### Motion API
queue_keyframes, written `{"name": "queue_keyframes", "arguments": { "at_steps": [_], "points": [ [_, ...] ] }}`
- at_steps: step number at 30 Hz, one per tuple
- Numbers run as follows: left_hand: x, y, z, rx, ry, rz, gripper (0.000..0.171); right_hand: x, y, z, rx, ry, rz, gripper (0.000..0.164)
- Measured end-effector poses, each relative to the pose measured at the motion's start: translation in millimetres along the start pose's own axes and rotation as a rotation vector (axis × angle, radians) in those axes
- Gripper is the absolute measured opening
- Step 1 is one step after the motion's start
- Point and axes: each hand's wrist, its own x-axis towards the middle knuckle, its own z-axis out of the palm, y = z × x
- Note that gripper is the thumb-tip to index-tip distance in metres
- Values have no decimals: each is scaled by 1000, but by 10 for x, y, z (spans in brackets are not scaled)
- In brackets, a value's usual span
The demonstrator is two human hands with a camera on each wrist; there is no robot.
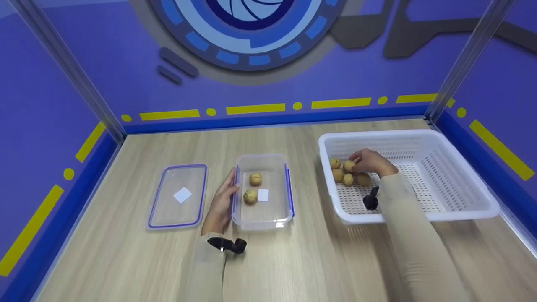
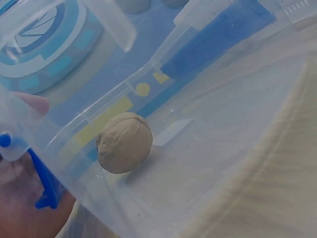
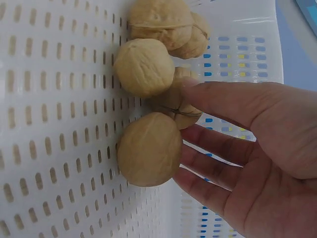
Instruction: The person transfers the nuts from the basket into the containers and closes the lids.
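Note:
My left hand [image 1: 220, 207] holds the left side of a clear plastic food container [image 1: 277, 212], its fingers along the outer wall. Inside the container lie two walnuts, one farther back [image 1: 255, 179] and one nearer [image 1: 250, 196], beside a white square label. One walnut [image 2: 126, 144] shows large in the left wrist view. Over at the white plastic basket [image 1: 461, 205], my right hand [image 1: 371, 161] reaches in and pinches a walnut [image 3: 171, 106] between thumb and fingers. Several other walnuts [image 3: 148, 148] sit around it against the basket's left wall.
A clear lid [image 1: 168, 214] with a blue seal and a white label lies flat left of the container. Blue side latches [image 1: 289, 193] hang from the container. Purple panels [image 1: 251, 92] enclose the wooden table [image 1: 306, 260] at the back and sides.

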Motion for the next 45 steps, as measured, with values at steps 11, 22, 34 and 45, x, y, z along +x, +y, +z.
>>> {"name": "queue_keyframes", "arguments": {
  "at_steps": [11, 22, 34, 45],
  "points": [
    [7, 19, -7, 27, -10, 12, 63, 33, -2, 14, -54, 19, -21, 49],
    [11, 16, -22, 44, -15, 21, 62, 51, -3, 26, -58, 49, -25, 50],
    [13, 4, -26, 48, -13, 20, 62, 32, -1, 31, -7, 77, -54, 51],
    [3, -7, -5, 7, -29, 18, 63, -14, -37, -35, 21, 93, -74, 50]
  ]
}}
